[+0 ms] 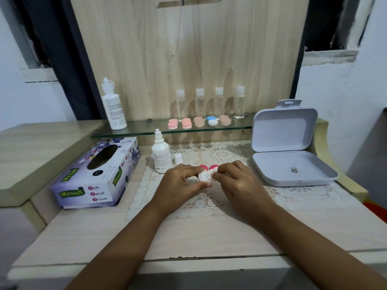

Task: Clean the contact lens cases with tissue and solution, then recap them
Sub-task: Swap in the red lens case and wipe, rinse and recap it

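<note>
Readable on the purple tissue box [94, 174]: "Mysoft", "Soft Facial Tissue"; print on both white bottles too blurred. Pale wood-grain counter [188, 233] w/ lace mat [272, 195], wood panel behind, glass shelf [146, 127] carrying big solution bottle [113, 107], four clear bottles [200, 103], spare lens cases [186, 123] in pink and blue-white. Open grey box [293, 170] at right, one small metal bit inside. Small solution bottle [161, 155] uncapped, cap [178, 159] beside it. Mid-mat: left hand [180, 185] grip pinching white lens case [202, 176], right hand [240, 183] grip pinching tissue [210, 174] against it — pink caps [214, 166] just behind.
</note>
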The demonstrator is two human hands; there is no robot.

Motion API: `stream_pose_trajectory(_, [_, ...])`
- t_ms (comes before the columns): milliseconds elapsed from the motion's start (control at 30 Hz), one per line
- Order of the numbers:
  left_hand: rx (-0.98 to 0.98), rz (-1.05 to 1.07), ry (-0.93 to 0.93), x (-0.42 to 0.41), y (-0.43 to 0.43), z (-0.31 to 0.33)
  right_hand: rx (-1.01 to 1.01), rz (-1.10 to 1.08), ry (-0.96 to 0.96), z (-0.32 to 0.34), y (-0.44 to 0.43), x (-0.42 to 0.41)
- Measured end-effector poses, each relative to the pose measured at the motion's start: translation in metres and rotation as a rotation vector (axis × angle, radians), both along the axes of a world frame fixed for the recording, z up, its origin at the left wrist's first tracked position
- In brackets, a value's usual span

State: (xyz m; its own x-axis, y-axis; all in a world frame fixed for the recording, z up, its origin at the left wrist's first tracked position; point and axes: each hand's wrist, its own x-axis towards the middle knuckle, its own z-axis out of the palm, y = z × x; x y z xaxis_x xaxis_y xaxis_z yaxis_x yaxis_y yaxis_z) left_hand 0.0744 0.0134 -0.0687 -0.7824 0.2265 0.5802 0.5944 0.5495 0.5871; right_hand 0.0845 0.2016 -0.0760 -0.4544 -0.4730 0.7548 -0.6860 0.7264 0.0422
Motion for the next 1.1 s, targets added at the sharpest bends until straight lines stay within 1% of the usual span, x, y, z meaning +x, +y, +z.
stream_pose_trajectory(100, [-0.01, 0.009, 0.02, 0.0, -0.001, 0.0, 0.038, 0.019, 0.007, -0.001, 0.0, 0.002])
stream_pose_trajectory(333, [-0.022, -0.012, 0.001, -0.001, -0.002, -0.002, 0.097, 0.029, -0.019, -0.001, 0.004, 0.003])
stream_pose_trajectory(433, [0.025, -0.004, 0.012, -0.001, -0.002, -0.001, 0.02, 0.005, 0.012, 0.0, 0.005, 0.001])
stream_pose_trajectory(500, [0.054, 0.007, 0.022, 0.0, -0.002, 0.0, -0.066, -0.053, 0.041, 0.001, 0.006, -0.003])
stream_pose_trajectory(567, [0.055, 0.011, 0.02, 0.001, -0.001, 0.0, -0.11, -0.109, 0.055, 0.002, 0.007, -0.004])
stream_pose_trajectory(667, [0.045, 0.001, 0.027, -0.001, -0.001, -0.001, -0.067, -0.083, 0.076, 0.002, 0.006, -0.001])
stream_pose_trajectory(767, [0.034, -0.006, 0.03, -0.001, -0.002, -0.002, -0.005, 0.009, 0.027, 0.001, 0.001, 0.005])
stream_pose_trajectory(833, [0.03, -0.009, 0.033, -0.001, -0.002, -0.002, -0.003, 0.022, 0.008, 0.0, 0.001, 0.004])
stream_pose_trajectory(1000, [0.024, -0.017, 0.021, -0.001, -0.001, -0.002, -0.099, -0.13, 0.048, -0.001, 0.004, -0.005])
stream_pose_trajectory(1100, [0.008, -0.028, 0.014, -0.001, -0.002, -0.003, -0.077, -0.123, 0.046, -0.003, 0.004, -0.003])
